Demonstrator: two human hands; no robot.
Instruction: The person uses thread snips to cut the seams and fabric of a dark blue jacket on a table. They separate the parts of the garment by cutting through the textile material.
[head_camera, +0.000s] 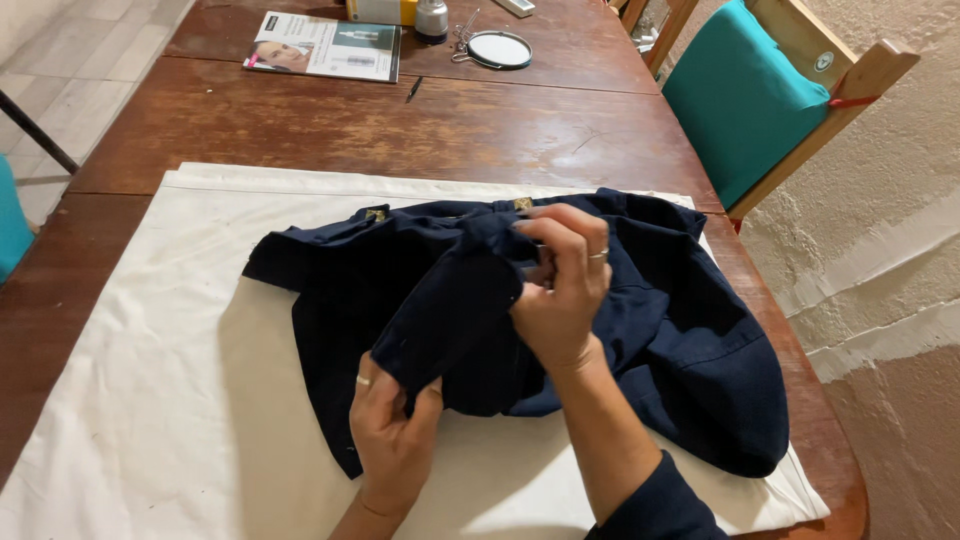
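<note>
The right hand (562, 290) is closed on a fold of the dark blue garment (660, 330), the fingers curled over the upper end of a raised flap of the fabric, with a ring on one finger. The left hand (392, 432) holds the lower end of the same flap, thumb and fingers pinching the cloth between them; this hand also carries a ring. The garment lies crumpled on a white cloth (150, 400) that covers the near part of a wooden table (400, 125), and it has small gold-coloured details near its upper edge. Its larger part spreads to the right, close to the table edge. Further away on the bare wood lie a magazine (325, 46), a small dark pen (414, 89) and a round mirror (498, 49), with a small jar (431, 20) just beside the mirror. At the right, beside the table, stands a wooden chair with a teal cushion (745, 95).
</note>
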